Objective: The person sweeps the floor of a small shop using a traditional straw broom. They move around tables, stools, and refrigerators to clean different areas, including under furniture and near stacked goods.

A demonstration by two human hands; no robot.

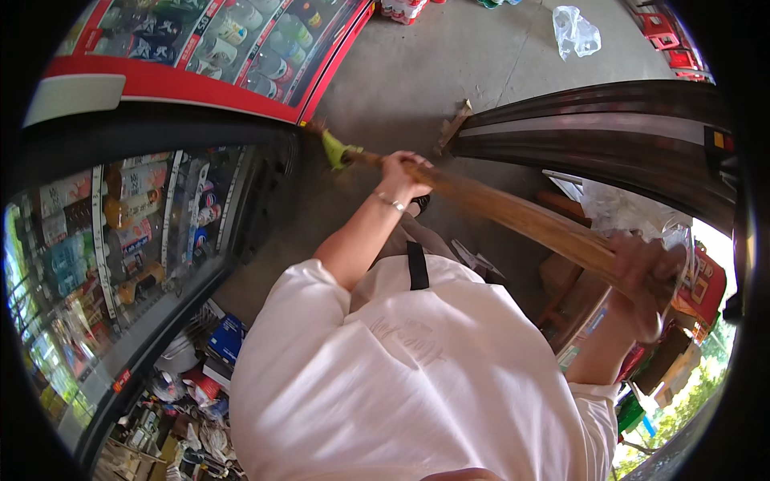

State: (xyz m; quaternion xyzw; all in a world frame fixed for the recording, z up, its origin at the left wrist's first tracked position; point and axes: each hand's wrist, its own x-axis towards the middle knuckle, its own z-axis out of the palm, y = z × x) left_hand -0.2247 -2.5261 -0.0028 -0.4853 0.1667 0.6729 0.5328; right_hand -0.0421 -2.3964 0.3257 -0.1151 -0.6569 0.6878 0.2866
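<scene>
A long wooden handle (517, 216) runs slantwise across the view in front of my body. My left hand (404, 173), with a bracelet at the wrist, is closed around its lower part. Near the upper end, at the right, my right hand (646, 276) grips the handle; motion blurs it. A yellow-green piece (337, 150) is on the far end of the tool, low over the floor beside the red cooler's corner. The tool's head is blurred, and its exact kind cannot be told.
A red-framed drinks cooler (210, 102) stands at upper left, with a dark-framed glass-door cooler (138, 222) nearer. Dark blurred panels (589, 132) are at right. A clear plastic bag (575, 33) lies on the concrete floor. A cardboard box (559, 276) and piled goods (186, 415) flank me.
</scene>
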